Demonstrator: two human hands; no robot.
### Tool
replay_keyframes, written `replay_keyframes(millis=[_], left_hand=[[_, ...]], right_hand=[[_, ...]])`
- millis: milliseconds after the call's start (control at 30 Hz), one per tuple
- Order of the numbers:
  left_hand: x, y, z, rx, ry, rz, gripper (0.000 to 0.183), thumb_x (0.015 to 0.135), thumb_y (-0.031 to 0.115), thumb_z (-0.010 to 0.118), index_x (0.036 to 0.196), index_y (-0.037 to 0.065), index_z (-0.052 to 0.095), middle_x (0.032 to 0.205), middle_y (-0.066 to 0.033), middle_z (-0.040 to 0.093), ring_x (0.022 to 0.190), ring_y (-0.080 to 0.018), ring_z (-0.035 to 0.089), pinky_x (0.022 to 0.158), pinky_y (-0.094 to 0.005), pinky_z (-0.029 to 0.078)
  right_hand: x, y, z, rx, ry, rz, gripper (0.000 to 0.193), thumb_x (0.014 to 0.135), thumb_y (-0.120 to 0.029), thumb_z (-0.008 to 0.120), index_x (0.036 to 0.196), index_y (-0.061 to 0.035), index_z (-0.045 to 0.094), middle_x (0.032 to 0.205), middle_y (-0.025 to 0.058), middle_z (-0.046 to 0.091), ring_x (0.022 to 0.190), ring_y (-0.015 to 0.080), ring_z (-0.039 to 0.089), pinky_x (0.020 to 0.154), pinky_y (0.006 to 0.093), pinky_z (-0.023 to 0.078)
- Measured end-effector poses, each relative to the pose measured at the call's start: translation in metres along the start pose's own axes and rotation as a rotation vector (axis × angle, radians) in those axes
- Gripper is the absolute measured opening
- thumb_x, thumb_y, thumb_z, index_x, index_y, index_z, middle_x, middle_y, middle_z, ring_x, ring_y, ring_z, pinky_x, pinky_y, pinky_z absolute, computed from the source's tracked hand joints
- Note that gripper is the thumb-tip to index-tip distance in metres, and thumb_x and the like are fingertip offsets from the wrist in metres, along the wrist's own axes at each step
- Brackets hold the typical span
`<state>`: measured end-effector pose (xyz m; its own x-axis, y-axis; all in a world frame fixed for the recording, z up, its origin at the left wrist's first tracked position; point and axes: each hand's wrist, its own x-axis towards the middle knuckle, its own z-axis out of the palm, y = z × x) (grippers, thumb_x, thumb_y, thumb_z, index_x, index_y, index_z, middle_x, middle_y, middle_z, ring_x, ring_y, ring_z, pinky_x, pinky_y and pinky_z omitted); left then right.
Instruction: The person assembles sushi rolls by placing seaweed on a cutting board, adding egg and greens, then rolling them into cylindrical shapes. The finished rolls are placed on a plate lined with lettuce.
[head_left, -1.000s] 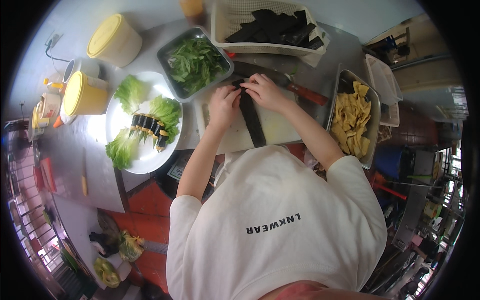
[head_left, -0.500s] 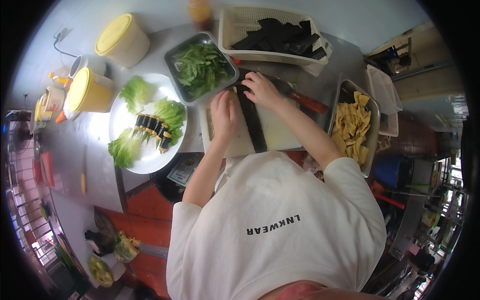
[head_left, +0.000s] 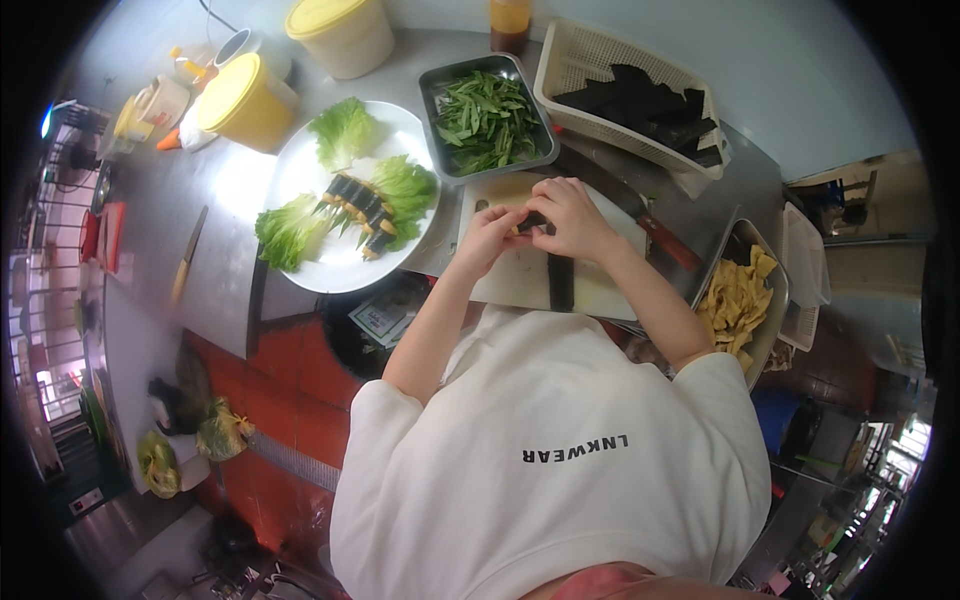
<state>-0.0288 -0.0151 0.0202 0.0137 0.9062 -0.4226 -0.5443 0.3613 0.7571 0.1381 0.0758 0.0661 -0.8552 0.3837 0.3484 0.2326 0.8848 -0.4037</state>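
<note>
Over the white cutting board (head_left: 510,288), my two hands meet with fingers pinched around the far end of a black seaweed strip (head_left: 561,284). My left hand (head_left: 487,240) grips it from the left and my right hand (head_left: 570,215) from the right, its fingers curled over. A bit of something yellowish shows at the wrapped end; the fingers cover most of it. The strip's near end hangs or lies toward my shirt; I cannot tell which. Beyond my right hand rests a knife with a reddish-brown handle (head_left: 670,244).
Left stands a white plate (head_left: 300,270) with lettuce and several seaweed-wrapped rolls. Behind are a metal tray of green leaves (head_left: 490,122) and a basket of black seaweed sheets (head_left: 640,105). A tray of yellow strips (head_left: 738,300) sits right. Yellow-lidded tubs (head_left: 245,100) and another knife (head_left: 188,258) are farther left.
My hands have come together and lifted the strip's far end, now wrapped between my fingers; before, the strip lay stretched along the board. The whole view has shifted.
</note>
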Motion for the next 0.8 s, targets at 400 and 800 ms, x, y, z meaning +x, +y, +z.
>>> replay_keyframes(millis=[400,800], left_hand=[[-0.027,0.116,-0.255,0.665,0.936,0.652,0.031,0.083,0.013,0.072,0.108,-0.005,0.064,0.098,-0.0089,0.067,0.087,-0.0119,0.062,0.079,-0.0225,0.048],[-0.014,0.123,-0.246,1.811,1.334,0.589,0.038,0.085,0.043,0.06,0.113,0.018,0.067,0.118,-0.0075,0.056,0.112,-0.0297,0.048,0.089,-0.0507,0.039]], right_hand=[[-0.053,-0.004,-0.035,0.211,0.257,0.351,0.029,0.076,-0.009,0.071,0.104,-0.0043,0.064,0.105,0.0103,0.055,0.101,0.0269,0.055,0.089,0.0351,0.046],[-0.219,0.034,-0.164,-0.095,0.65,0.938,0.016,0.086,-0.015,0.066,0.099,-0.0045,0.067,0.094,0.0073,0.067,0.083,0.0183,0.064,0.072,0.0289,0.05]])
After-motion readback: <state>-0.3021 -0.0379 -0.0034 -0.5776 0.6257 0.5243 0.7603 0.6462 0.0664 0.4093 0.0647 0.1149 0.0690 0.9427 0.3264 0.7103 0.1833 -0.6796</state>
